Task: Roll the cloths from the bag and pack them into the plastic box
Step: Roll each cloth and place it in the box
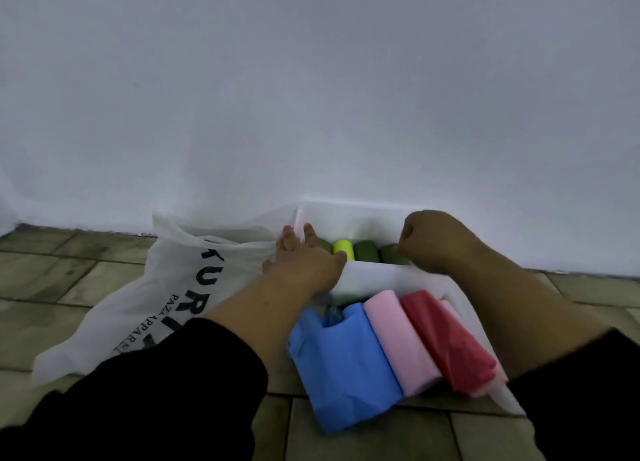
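A translucent white plastic box (349, 214) stands against the wall, holding a yellow-green roll (343, 247) and dark green rolls (367, 251). My left hand (304, 259) reaches into the box's left end with straight fingers beside a pink cloth edge (287, 232). My right hand (429, 242) hovers over the box's right side with curled fingers; whether it holds anything is hidden. In front of the box lie a blue roll (343, 360), a pink roll (398, 339) and a red roll (446, 339) side by side on white material (381, 277).
A white plastic bag (166, 287) with dark lettering lies crumpled on the tiled floor (62, 270) left of the box. A plain white wall (311, 96) rises right behind the box. My black sleeves fill the lower corners.
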Demonstrator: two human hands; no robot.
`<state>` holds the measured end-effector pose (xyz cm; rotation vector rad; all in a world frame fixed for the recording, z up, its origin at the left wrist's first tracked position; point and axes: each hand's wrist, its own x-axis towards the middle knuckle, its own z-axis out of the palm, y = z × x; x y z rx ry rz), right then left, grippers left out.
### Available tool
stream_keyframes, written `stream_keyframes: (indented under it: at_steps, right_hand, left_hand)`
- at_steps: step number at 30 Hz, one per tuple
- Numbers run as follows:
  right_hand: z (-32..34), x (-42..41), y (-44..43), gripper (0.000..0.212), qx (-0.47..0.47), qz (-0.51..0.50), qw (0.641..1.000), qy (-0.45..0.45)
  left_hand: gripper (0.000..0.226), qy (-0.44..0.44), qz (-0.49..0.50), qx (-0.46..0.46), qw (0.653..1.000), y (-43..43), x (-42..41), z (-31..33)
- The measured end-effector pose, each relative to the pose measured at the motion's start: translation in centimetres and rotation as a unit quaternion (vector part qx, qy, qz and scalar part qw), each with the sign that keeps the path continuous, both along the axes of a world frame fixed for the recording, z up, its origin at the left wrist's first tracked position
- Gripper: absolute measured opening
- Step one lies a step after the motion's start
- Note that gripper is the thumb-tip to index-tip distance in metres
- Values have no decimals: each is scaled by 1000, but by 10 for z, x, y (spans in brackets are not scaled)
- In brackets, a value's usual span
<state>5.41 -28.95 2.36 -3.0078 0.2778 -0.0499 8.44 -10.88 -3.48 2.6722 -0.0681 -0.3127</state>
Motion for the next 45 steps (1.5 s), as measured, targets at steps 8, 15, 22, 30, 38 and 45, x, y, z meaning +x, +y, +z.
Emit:
stream_keyframes:
  at_steps: [8, 15, 22, 30, 38, 45]
  right_hand:
    - [-52, -105, 28, 24, -2, 0, 996, 93]
    - [-57, -109, 52, 38, 22, -8, 994, 106]
    - [-60, -138, 58, 39, -3, -34, 994, -108]
    - [-101, -220, 107, 43, 28, 107, 978, -179]
    - [-116, -236, 116, 46, 139, 101, 972, -161]
    - [-127, -246, 104, 41, 101, 221, 970, -2]
  left_hand:
    - [78, -158, -62, -47, 984, 26, -84, 1]
    - [49, 26, -189, 174, 966, 70, -183, -43]
    - [64, 43, -162, 72, 983, 77, -198, -51]
    - [27, 352, 173, -620, 679, 44, -219, -34]
    - [17, 234, 252, -625, 701, 40, -220, -40]
    - [34, -64, 98, -319, 941, 77, -206, -24]
